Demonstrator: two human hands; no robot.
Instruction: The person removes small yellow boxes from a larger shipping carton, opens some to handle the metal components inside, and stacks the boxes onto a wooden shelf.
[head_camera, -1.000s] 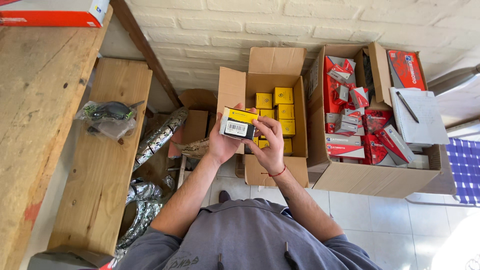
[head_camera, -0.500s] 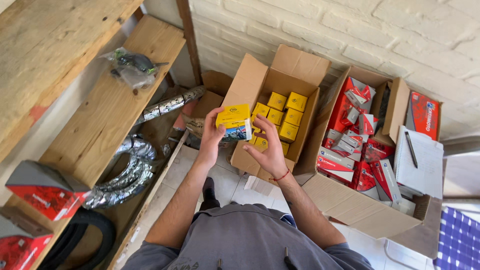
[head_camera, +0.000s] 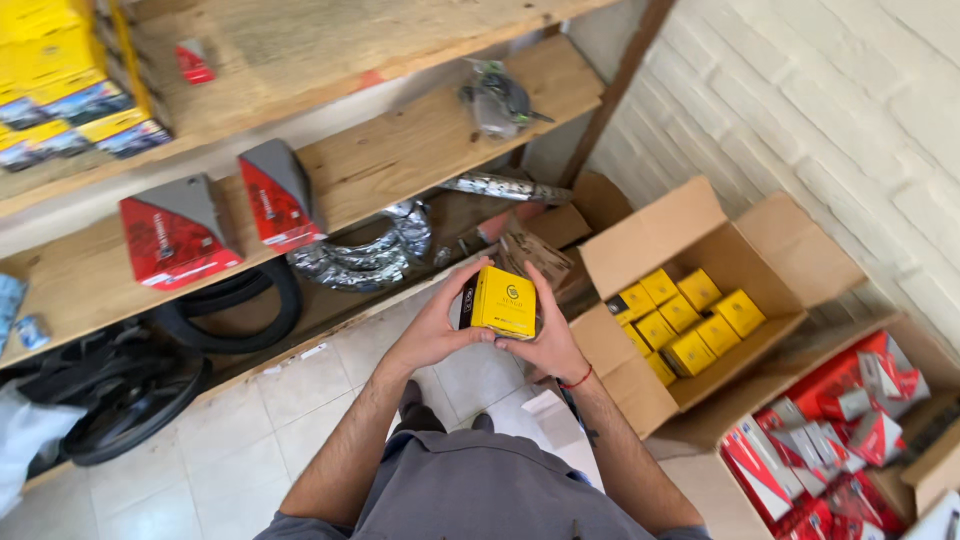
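**One yellow box out, most of the carton still to go**

So right now we've got a small yellow box (head_camera: 503, 301) up in front of us, held between both hands over the tiled floor (head_camera: 250, 420). Our left hand (head_camera: 432, 330) wraps the left side with fingers curled over the dark end flap, and our right hand (head_camera: 545, 345) cups it from below and the right. Both grips are closed on that one box, so neither hand is free.

Just to the right sits the open cardboard carton (head_camera: 660, 235) with a bunch of matching yellow boxes (head_camera: 680, 320) packed inside in rows. We'd guess that's where ours came from, and it looks mostly full.

To the left, the wooden shelf (head_camera: 400, 160) has two red-and-grey packages (head_camera: 215, 220) and a bagged part (head_camera: 497, 100) on it, with plenty of bare board between them. Up in the top-left corner there's a stack of yellow packs (head_camera: 60, 80) on the shelf above, though we can't tell if they're the same kind.

Lower down we see silver flexible tubing (head_camera: 370, 250) and black tyres (head_camera: 160, 370). Far right, a second carton of red boxes (head_camera: 840, 430) sits untouched.

Our read: we're early on, with one box in hand and not placed anywhere yet, and the rest still waiting in the carton.
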